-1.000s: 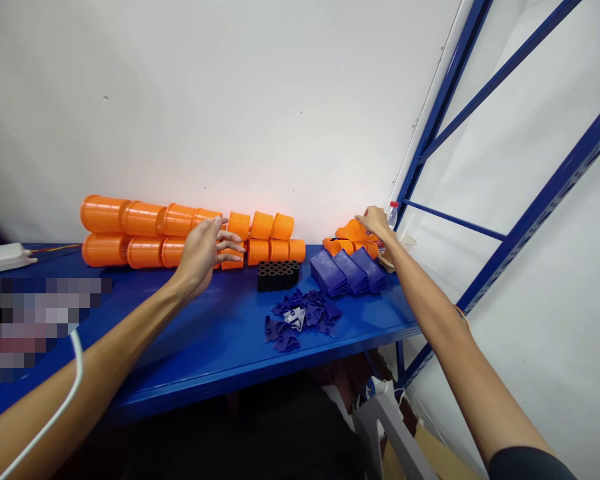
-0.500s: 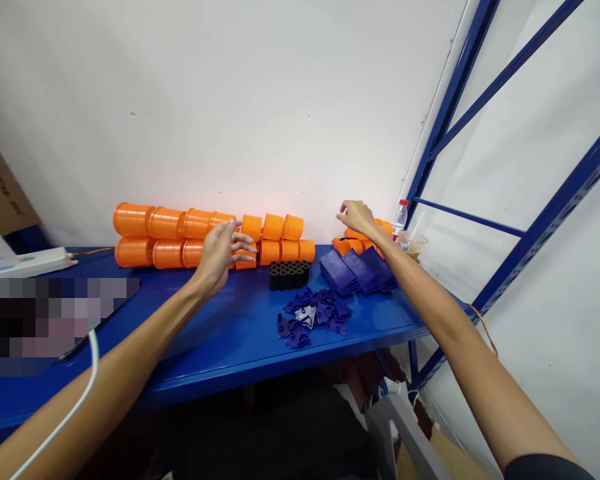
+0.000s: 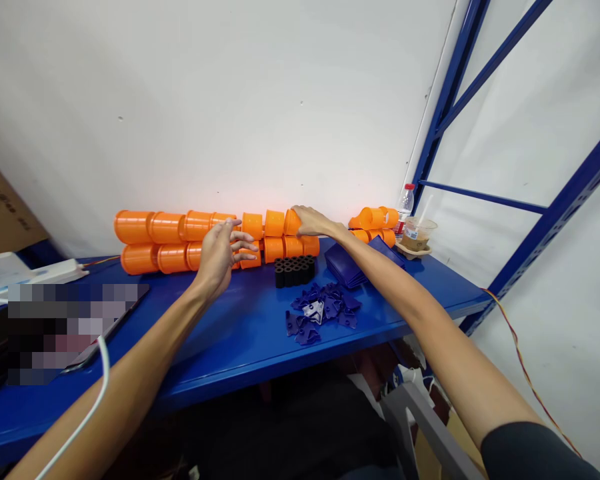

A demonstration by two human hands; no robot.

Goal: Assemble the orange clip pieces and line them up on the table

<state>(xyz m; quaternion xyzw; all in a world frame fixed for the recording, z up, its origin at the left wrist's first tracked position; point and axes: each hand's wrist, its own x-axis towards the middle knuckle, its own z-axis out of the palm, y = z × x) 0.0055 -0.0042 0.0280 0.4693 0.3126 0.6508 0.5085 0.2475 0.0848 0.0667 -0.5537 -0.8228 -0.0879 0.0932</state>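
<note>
My left hand (image 3: 225, 250) is held in front of the rows of orange cups (image 3: 170, 228), fingers stretched and spread, with nothing in it. It hides part of the cups behind it. At the right end of the upper row, my right hand (image 3: 311, 221) has its fingers and thumb around an orange cup (image 3: 292, 222) that lies on its side. Below that hand stands a block of short black tubes (image 3: 295, 271). Nearer the table edge lies a loose pile of dark blue plastic pieces (image 3: 330, 303), with one whitish piece (image 3: 313, 311) among them.
Dark blue flat stacks (image 3: 347, 265) lie partly under my right forearm. Behind are cut-out orange parts (image 3: 375, 219), a red-capped bottle (image 3: 405, 203) and a drink cup (image 3: 416, 235). A blue rack (image 3: 485, 195) rises at the right. A white power strip (image 3: 45, 275) sits at left.
My right hand has moved left from the cut-out orange parts to the end of the upper cup row and closed around a cup. The left hand stays spread in about the same place.
</note>
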